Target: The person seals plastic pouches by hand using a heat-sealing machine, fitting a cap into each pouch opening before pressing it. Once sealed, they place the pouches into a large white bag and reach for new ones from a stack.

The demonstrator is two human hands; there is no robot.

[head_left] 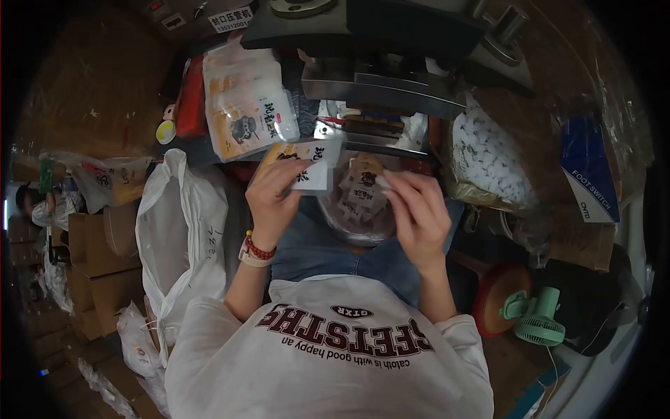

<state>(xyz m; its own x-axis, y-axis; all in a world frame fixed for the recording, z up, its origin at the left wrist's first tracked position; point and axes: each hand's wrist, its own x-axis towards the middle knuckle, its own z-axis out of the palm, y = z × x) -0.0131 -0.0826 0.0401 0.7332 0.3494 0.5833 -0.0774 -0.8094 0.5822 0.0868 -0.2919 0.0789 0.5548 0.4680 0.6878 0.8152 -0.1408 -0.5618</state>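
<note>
My left hand (273, 199) is closed on a printed plastic pouch (315, 178), white and orange with dark lettering, held over my lap. To the right, the fingers of my right hand (421, 213) pinch a small white piece (382, 181) whose kind I cannot make out. Between my hands, a clear round bowl (359, 236) rests on my lap. Several small printed sachets (357, 199) lie in it, just left of my right fingertips. Beyond my left hand, a fanned stack of similar pouches (244, 126) lies on the work surface.
A metal sealing machine (380, 91) stands ahead. At right are a bag of small white pieces (488, 157), a blue foot switch box (590, 167) and a green fan (541, 325). A large white sack (164, 237) stands at left, near cardboard boxes (105, 244).
</note>
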